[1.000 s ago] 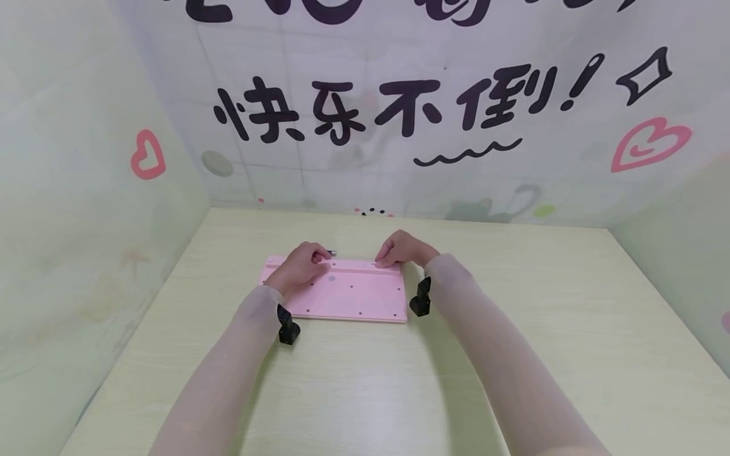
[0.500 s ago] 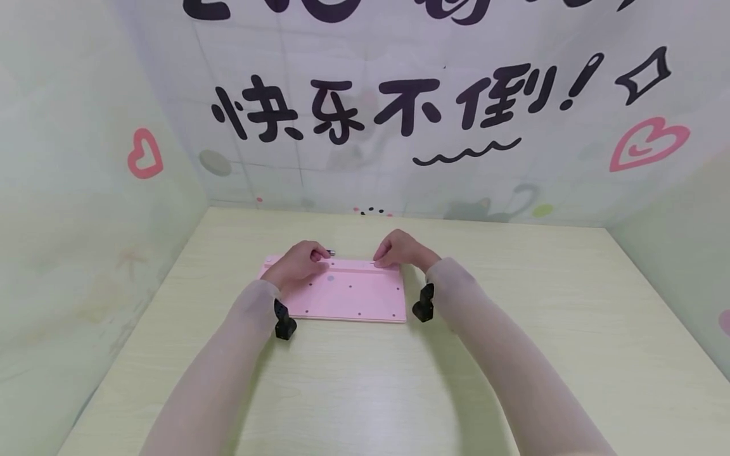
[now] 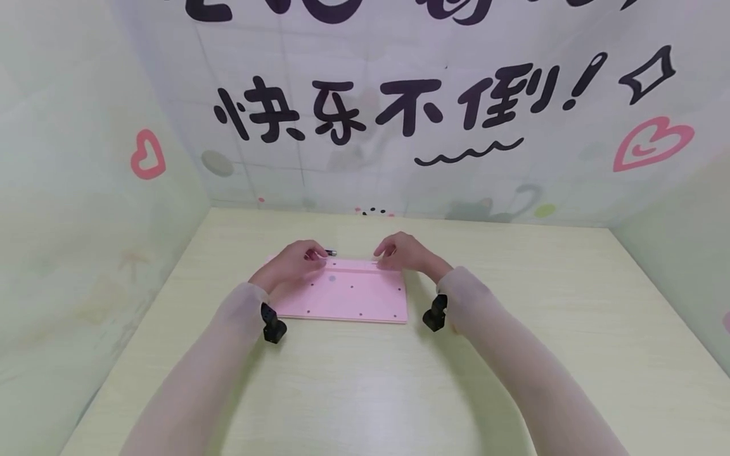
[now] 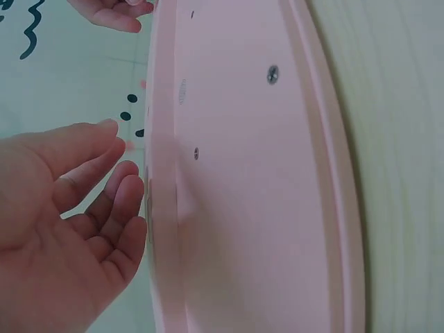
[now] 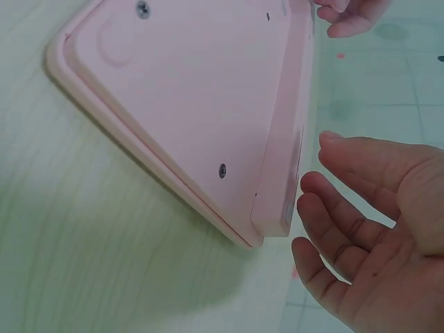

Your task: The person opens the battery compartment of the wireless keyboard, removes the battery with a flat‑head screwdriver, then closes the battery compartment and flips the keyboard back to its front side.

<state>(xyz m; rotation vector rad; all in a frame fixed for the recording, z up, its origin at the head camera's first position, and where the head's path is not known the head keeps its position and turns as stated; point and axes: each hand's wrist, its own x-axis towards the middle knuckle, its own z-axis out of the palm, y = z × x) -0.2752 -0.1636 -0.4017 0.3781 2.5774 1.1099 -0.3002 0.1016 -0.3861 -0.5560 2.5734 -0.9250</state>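
A pink keyboard [image 3: 365,297] lies underside up on the table, with small screws and a raised bar along its far edge. My left hand [image 3: 293,259] hovers at the far edge of the keyboard, left of its middle, fingers relaxed and slightly bent. In the left wrist view, nothing sits between that hand's thumb and fingers. Over the far right corner is my right hand [image 3: 406,252], its fingers loosely parted and its palm bare in the right wrist view. Just beyond the left fingertips lies a small dark cylinder [image 3: 331,253] with a silver end, resembling a battery.
The pale wooden table [image 3: 365,392] extends on every side of the keyboard. A printed backdrop [image 3: 342,177] with black lettering rises behind the table, and pale side walls [image 3: 74,253] flank it.
Both wrists have drawn slightly outward. The fingers, earlier closer together at the far edge, have loosened and parted. The keyboard and the small cylinder stay in place.
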